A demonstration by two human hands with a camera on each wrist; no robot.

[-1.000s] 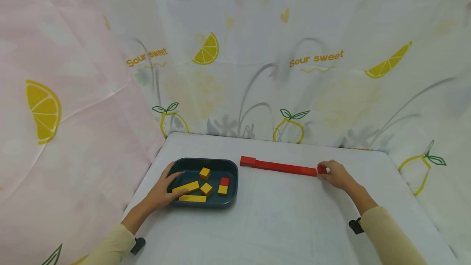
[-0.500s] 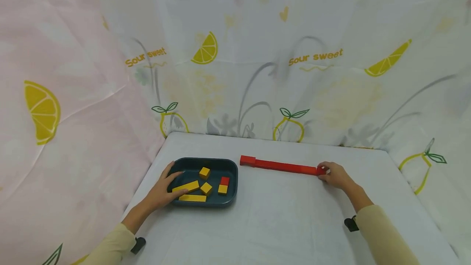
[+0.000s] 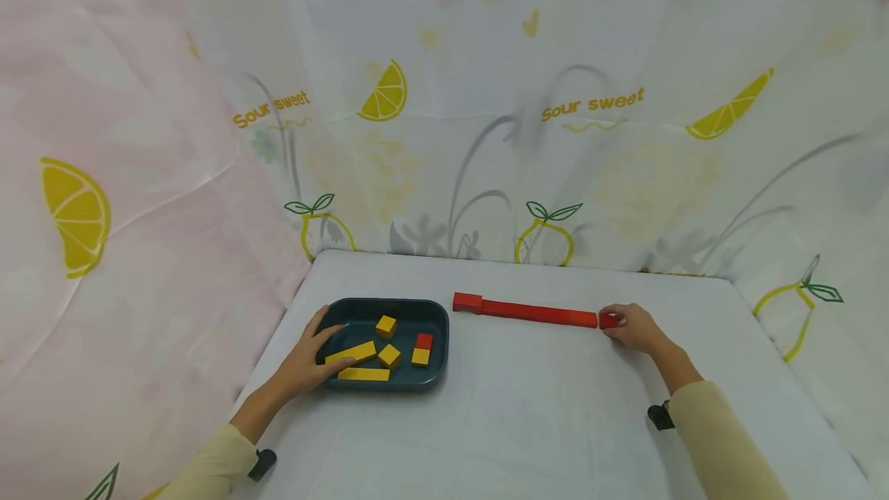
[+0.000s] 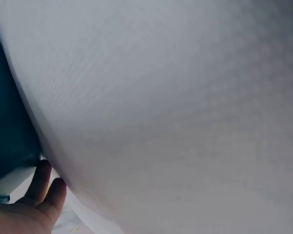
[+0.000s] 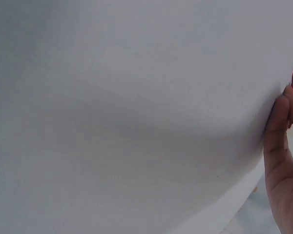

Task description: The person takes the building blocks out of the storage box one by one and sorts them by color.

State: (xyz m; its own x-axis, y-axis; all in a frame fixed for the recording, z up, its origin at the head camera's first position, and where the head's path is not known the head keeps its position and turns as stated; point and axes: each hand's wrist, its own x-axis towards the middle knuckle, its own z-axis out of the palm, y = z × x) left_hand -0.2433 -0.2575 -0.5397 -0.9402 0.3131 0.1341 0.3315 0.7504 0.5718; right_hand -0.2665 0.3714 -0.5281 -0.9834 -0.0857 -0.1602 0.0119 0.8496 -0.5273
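Note:
On the right of the head view, my right hand [image 3: 630, 329] pinches a small red block [image 3: 608, 321] between thumb and fingers. It sits just off the right end of a long red bar [image 3: 538, 313], with a thin gap between them. A red block [image 3: 467, 302] stands at the bar's left end. My left hand [image 3: 305, 357] holds the left wall of a dark blue tray [image 3: 445, 346], with thumb and a finger reaching inside over long yellow blocks [image 3: 364, 375]. In the left wrist view, two fingers [image 4: 53, 197] show by the tray's outer wall.
Inside the tray lie yellow cubes [image 3: 386, 326], another long yellow block [image 3: 354, 351] and a small red block [image 3: 424, 341] against a yellow one. White cloth [image 3: 528, 415] covers the table. A lemon-print curtain [image 3: 444, 176] stands behind and at the sides.
The right hand has brought the red block left against the bar's end, then a slight gap shows again now. The left hand and tray stay put.

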